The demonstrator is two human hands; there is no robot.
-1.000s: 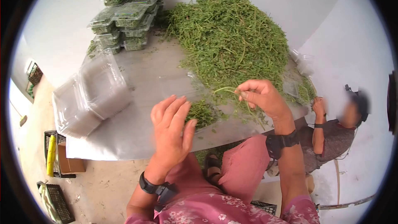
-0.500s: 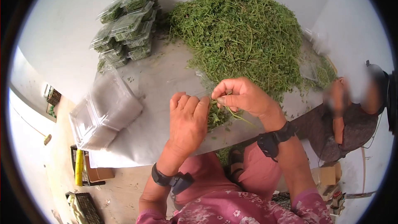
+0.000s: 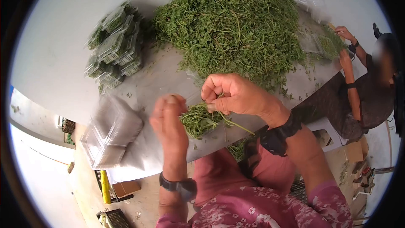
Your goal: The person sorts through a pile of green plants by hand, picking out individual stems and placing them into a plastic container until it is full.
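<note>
A large heap of green stems and leaves (image 3: 230, 29) covers the back middle of the table. Near the front edge lies a small bunch of greens (image 3: 198, 121) between my hands. My right hand (image 3: 236, 95) pinches a green stem (image 3: 238, 126) between thumb and fingers, its end trailing to the right. To the left of the bunch my left hand (image 3: 169, 118) is raised and smeared by motion, its fingers bent; what they hold, if anything, cannot be made out.
Filled clear boxes (image 3: 114, 44) are stacked at the back left. Nested empty plastic boxes (image 3: 112, 128) stand at the table's left edge. A co-worker (image 3: 375, 84) sits at the right, hands by a box of greens (image 3: 329, 44). Crates (image 3: 116, 219) lie on the floor.
My left hand has moved left, away from my right hand, uncovering the small bunch. My right hand still pinches a stem. The view has shifted, and the co-worker's hands are now stretched toward the greens.
</note>
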